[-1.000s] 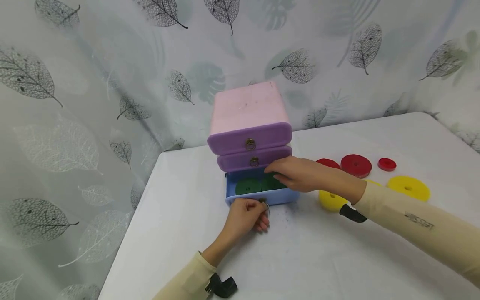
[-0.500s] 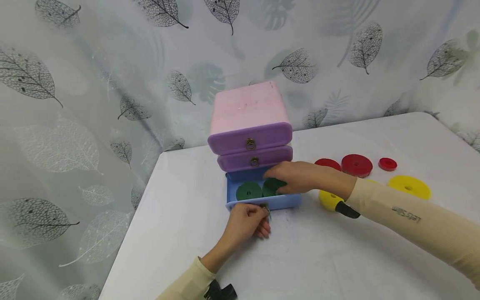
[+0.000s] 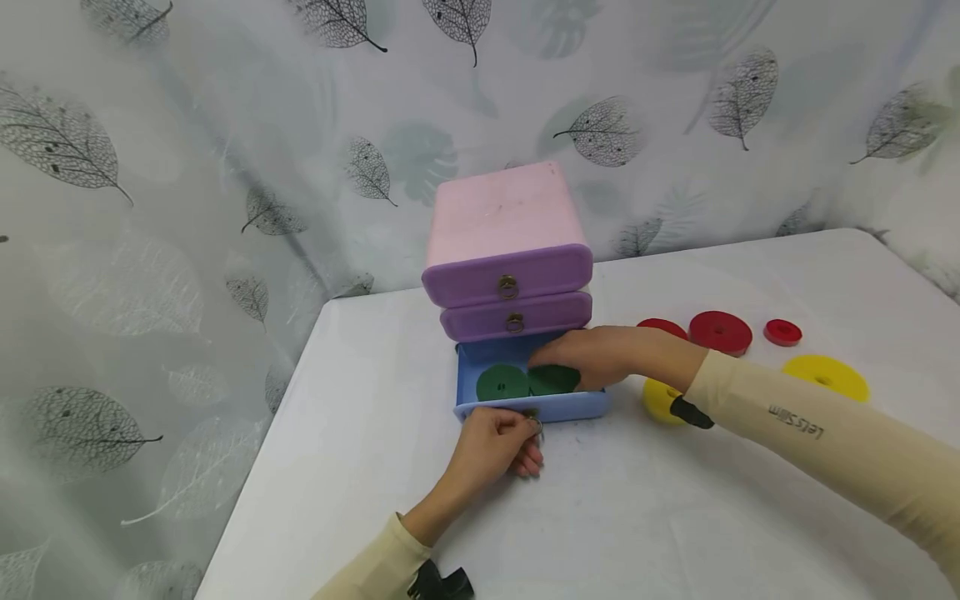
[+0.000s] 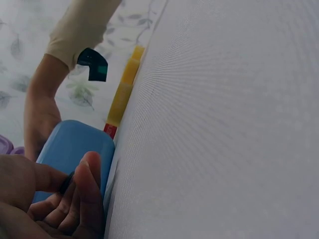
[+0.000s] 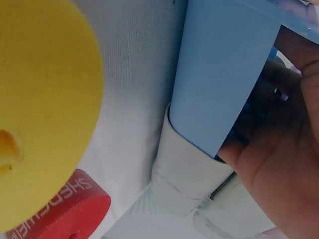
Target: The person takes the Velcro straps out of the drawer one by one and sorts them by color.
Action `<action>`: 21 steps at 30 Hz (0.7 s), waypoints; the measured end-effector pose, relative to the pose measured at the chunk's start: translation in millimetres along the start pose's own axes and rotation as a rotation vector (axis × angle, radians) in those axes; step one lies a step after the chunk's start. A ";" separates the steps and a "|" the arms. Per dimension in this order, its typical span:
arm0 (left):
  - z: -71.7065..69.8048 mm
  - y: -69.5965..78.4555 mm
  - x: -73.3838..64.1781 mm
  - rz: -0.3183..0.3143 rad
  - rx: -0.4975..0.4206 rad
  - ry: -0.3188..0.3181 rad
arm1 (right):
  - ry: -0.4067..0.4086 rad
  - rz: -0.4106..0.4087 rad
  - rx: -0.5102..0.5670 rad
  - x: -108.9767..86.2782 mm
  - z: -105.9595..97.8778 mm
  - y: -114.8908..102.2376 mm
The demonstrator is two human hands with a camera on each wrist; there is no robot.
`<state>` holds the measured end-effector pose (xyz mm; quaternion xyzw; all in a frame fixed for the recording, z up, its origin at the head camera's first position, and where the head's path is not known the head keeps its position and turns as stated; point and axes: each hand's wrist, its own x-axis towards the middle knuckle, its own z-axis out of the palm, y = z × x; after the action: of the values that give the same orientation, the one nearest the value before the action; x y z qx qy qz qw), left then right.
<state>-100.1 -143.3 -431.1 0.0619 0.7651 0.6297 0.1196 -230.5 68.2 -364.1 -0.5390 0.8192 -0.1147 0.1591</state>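
Note:
A blue drawer (image 3: 573,407) stands pulled out at the bottom of a small cabinet. My left hand (image 3: 491,446) pinches the ring pull (image 3: 537,426) on its front; the left wrist view shows thumb and index finger meeting on the dark ring pull (image 4: 66,182). Inside lie two green discs side by side. The left green disc (image 3: 501,382) rests flat on the drawer floor. My right hand (image 3: 588,357) reaches in over the right wall and grips the right green disc (image 3: 553,379), which looks tilted. In the right wrist view, its fingertips are hidden behind the drawer wall (image 5: 224,74).
Above the drawer are two shut purple drawers (image 3: 516,317) under the cabinet's pink top (image 3: 506,208). To the right, red discs (image 3: 720,332) and yellow discs (image 3: 825,377) lie on the white table (image 3: 600,517), partly behind the right forearm. A leaf-patterned curtain (image 3: 300,125) hangs behind.
The blue drawer has come slightly further out with my left hand on its ring. My right hand has moved down and closed on the right green disc, which has tipped a little.

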 end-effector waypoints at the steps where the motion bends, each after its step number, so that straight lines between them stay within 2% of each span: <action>1: 0.0 0.1 0.3 0.002 0.000 -0.001 | 0.001 0.011 -0.012 -0.1 0.5 0.3; 6: -0.4 -0.9 1.1 -0.001 -0.013 -0.007 | 0.019 0.053 -0.085 0.0 6.2 3.2; 11: 0.1 -1.9 1.2 -0.005 -0.015 -0.013 | 0.044 0.065 -0.067 -4.1 8.4 5.3; 21: 0.0 -1.4 2.1 0.002 -0.014 -0.017 | 0.098 0.010 -0.046 -17.2 -0.7 -4.4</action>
<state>-102.1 -143.1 -432.7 0.0673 0.7597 0.6344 0.1261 -220.7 82.3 -359.5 -0.5321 0.8311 -0.1215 0.1068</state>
